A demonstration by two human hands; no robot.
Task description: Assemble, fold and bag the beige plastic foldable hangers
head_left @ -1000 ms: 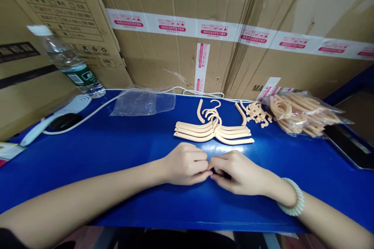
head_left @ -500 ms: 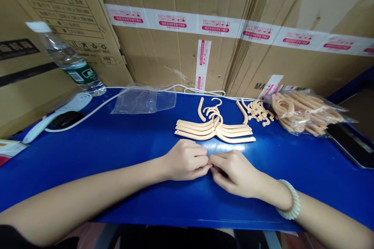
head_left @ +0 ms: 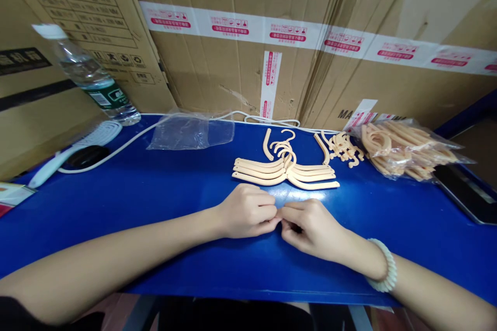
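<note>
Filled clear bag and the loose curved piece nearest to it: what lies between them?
A heap of small beige hook-shaped pieces lies between them in the head view.

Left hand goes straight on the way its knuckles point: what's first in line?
The right hand. The left hand points across at it, and the two look to be meeting; depth leaves actual contact unclear.

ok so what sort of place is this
Possibly a makeshift work corner in a storage area: tall brown cardboard boxes stand behind a glossy blue table holding curved peach plastic hangers.
</note>
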